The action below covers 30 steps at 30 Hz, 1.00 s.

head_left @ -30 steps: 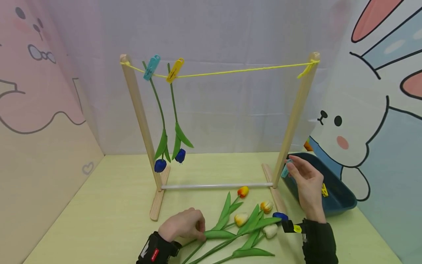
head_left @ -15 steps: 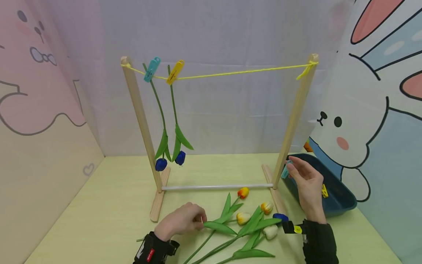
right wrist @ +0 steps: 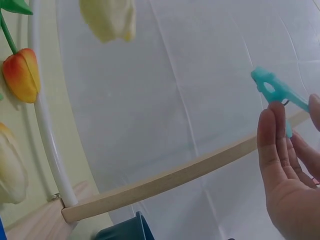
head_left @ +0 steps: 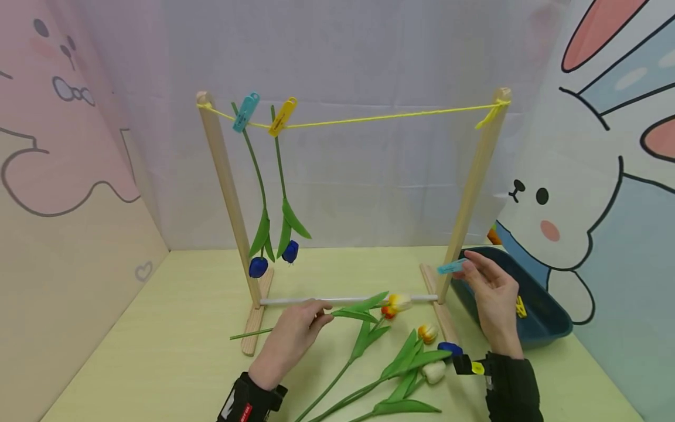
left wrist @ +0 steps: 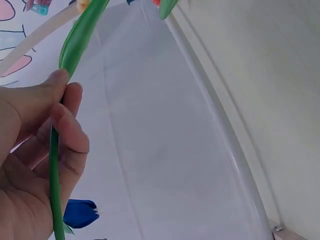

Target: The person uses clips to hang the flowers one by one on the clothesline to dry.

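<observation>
My left hand [head_left: 316, 315] pinches the green stem [left wrist: 54, 190] of a pale yellow tulip [head_left: 399, 302] and holds it level just above the table, its head near the rack's white rod [head_left: 295, 300]. My right hand [head_left: 470, 265] pinches a teal clothespin [head_left: 450, 268] beside the rack's right post [head_left: 471, 187]; the clothespin [right wrist: 277, 90] points left. Several more tulips lie on the table between my hands: an orange one [head_left: 388, 312], an orange-yellow one [head_left: 427, 333], a white one [head_left: 433, 370] and a blue one [head_left: 448, 348].
A wooden rack carries a yellow string [head_left: 379, 117]. Two blue tulips [head_left: 258, 266] hang head down from it at the left, held by a teal clip [head_left: 245, 111] and a yellow clip [head_left: 282, 116]. A dark blue bin [head_left: 548, 319] with a yellow clip stands at the right.
My left hand has lifted the pale yellow tulip out of the pile and carried it up toward the white rod. My right hand has turned the teal clothespin to lie level.
</observation>
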Each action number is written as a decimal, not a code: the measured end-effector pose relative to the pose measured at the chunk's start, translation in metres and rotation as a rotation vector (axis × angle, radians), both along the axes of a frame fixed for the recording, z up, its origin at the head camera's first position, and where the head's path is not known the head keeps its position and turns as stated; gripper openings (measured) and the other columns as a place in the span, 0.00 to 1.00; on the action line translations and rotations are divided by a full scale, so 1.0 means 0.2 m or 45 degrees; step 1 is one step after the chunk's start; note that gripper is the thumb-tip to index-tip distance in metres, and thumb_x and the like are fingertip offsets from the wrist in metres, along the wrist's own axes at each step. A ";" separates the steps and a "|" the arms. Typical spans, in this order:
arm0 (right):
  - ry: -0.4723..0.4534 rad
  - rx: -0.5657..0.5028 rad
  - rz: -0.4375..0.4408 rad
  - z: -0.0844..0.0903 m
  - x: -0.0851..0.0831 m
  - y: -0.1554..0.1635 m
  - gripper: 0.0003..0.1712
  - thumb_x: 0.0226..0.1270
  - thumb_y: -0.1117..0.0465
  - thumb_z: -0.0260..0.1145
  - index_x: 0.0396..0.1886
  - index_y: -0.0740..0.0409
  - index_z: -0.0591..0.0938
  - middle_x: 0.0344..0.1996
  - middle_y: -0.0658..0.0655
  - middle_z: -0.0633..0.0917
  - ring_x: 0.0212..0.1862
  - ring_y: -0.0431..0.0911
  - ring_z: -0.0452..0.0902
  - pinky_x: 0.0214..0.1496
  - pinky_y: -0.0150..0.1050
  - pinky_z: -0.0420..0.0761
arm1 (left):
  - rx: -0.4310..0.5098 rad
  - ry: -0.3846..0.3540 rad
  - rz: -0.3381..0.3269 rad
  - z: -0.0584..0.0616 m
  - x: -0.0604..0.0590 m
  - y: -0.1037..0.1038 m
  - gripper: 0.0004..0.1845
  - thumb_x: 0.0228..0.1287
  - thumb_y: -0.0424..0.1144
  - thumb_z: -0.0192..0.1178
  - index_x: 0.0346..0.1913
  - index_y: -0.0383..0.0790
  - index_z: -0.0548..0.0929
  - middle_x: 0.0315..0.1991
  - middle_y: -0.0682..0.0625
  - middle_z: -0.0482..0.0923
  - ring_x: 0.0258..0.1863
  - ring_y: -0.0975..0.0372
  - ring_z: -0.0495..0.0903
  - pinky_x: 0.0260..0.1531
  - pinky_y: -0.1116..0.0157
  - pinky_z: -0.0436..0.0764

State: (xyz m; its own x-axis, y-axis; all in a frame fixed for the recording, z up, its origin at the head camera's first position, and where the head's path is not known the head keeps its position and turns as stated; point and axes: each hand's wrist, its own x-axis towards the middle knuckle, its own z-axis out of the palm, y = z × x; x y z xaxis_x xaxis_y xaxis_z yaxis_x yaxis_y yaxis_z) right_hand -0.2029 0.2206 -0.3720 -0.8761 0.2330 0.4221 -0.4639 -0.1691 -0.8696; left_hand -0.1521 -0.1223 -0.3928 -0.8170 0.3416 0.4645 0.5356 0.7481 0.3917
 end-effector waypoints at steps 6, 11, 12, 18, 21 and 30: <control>-0.002 0.004 -0.010 0.00 0.00 0.00 0.14 0.73 0.71 0.61 0.54 0.71 0.82 0.34 0.49 0.89 0.33 0.40 0.86 0.45 0.28 0.86 | 0.016 0.111 0.082 0.00 0.00 -0.01 0.04 0.62 0.30 0.68 0.39 0.37 0.88 0.29 0.52 0.83 0.26 0.66 0.77 0.26 0.73 0.76; 0.002 0.004 -0.014 0.00 0.00 0.01 0.13 0.73 0.71 0.60 0.53 0.67 0.84 0.35 0.49 0.89 0.34 0.40 0.87 0.45 0.28 0.86 | -0.068 0.190 0.139 0.00 0.00 -0.02 0.05 0.61 0.28 0.68 0.39 0.37 0.89 0.31 0.52 0.80 0.28 0.63 0.79 0.28 0.73 0.78; 0.003 0.006 -0.015 0.00 0.00 0.01 0.13 0.73 0.71 0.61 0.53 0.67 0.84 0.35 0.49 0.89 0.34 0.40 0.87 0.45 0.28 0.86 | -0.086 0.209 0.163 0.00 0.00 -0.02 0.04 0.61 0.29 0.68 0.39 0.38 0.88 0.30 0.52 0.80 0.28 0.64 0.78 0.27 0.73 0.77; 0.002 0.008 -0.019 0.00 0.00 0.01 0.13 0.72 0.72 0.61 0.53 0.67 0.84 0.35 0.49 0.89 0.34 0.40 0.86 0.46 0.27 0.86 | -0.167 0.277 0.310 0.01 0.00 -0.03 0.07 0.63 0.42 0.68 0.31 0.44 0.86 0.21 0.56 0.80 0.17 0.71 0.69 0.18 0.77 0.62; -0.003 0.010 -0.030 0.00 0.00 0.01 0.13 0.72 0.72 0.61 0.53 0.67 0.84 0.35 0.49 0.89 0.34 0.40 0.86 0.46 0.27 0.86 | -0.157 0.249 0.317 0.01 0.01 -0.04 0.07 0.64 0.42 0.68 0.31 0.44 0.86 0.20 0.57 0.80 0.15 0.73 0.64 0.17 0.78 0.58; -0.008 0.006 -0.047 0.00 0.01 0.00 0.14 0.72 0.72 0.61 0.54 0.71 0.82 0.35 0.49 0.89 0.34 0.40 0.86 0.45 0.27 0.86 | -0.184 0.289 0.295 0.01 0.00 -0.04 0.04 0.64 0.31 0.67 0.40 0.37 0.87 0.30 0.48 0.87 0.26 0.61 0.84 0.22 0.72 0.77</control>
